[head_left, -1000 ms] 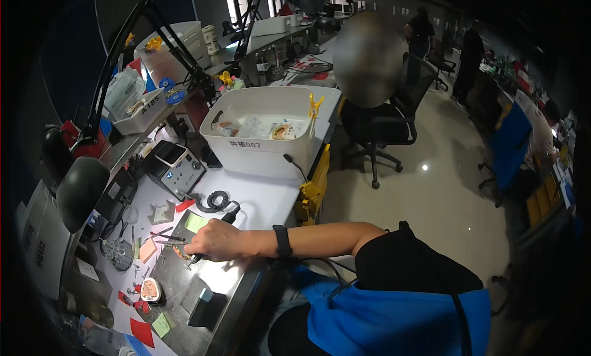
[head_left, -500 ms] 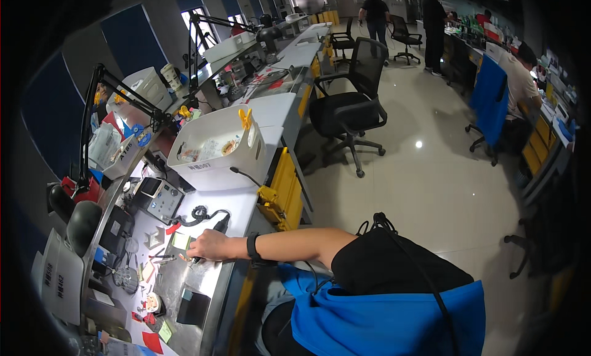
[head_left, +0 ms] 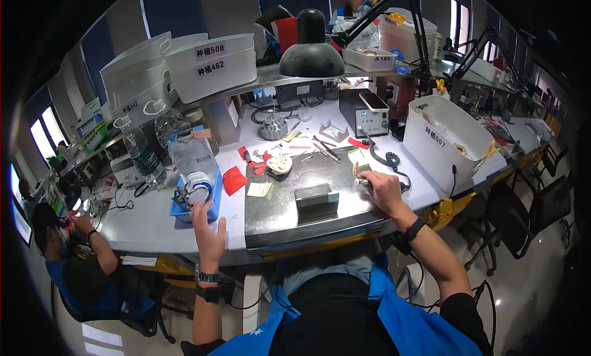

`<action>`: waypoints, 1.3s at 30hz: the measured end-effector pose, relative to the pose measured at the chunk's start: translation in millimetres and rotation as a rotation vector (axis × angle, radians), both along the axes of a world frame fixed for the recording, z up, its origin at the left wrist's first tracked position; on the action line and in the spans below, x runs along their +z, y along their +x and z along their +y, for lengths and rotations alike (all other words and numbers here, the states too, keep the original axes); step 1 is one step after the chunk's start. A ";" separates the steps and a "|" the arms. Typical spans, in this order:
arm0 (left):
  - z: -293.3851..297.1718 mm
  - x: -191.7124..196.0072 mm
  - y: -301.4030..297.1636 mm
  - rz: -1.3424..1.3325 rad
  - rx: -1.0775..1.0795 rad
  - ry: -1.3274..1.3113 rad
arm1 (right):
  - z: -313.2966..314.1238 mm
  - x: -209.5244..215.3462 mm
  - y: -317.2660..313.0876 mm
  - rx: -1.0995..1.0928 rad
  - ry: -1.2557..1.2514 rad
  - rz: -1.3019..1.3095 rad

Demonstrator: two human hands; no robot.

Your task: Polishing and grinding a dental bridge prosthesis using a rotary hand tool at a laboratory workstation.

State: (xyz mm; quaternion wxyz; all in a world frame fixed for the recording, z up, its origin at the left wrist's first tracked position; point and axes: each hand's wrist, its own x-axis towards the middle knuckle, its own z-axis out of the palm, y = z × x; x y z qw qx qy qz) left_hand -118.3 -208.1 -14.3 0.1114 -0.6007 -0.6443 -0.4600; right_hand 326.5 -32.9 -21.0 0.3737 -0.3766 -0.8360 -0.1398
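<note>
My right hand (head_left: 384, 190) is closed around a dark handpiece with a metallic front end (head_left: 364, 183), over the right side of the metal plate (head_left: 277, 217). A black coiled cord (head_left: 389, 159) runs from behind this hand to the control box (head_left: 367, 119). A small orange-brown piece (head_left: 355, 169) shows by the fingers; I cannot make out its kind. My left hand (head_left: 210, 232) is open, fingers spread, at the front of a blue basket (head_left: 217, 199). Between the hands are a cream dental model (head_left: 279, 165) and a dark box with a textured top (head_left: 316, 203).
A black lamp (head_left: 312, 54) hangs over the bench. Red paper (head_left: 234, 180), yellow-green notes (head_left: 260, 189), pen-like tools (head_left: 326, 149) and a grey bur holder (head_left: 274, 127) lie about. White bins (head_left: 446, 150) flank the area. A water bottle (head_left: 144, 153) and a co-worker (head_left: 92, 257) are at left.
The view has swung left from the aisle to face the bench. My left hand has come into view beside the blue basket. My right hand remains at the handpiece.
</note>
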 end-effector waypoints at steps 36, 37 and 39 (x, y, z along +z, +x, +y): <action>215.0 27.6 102.5 -1.302 -0.979 -0.601 | 132.5 31.6 -124.5 0.542 -0.327 0.222; 215.5 26.4 102.6 -1.345 -0.993 -0.616 | 130.9 32.8 -124.3 0.536 -0.299 0.193; 214.1 24.7 101.8 -1.417 -0.996 -0.643 | 122.8 40.4 -124.8 0.534 -0.277 0.166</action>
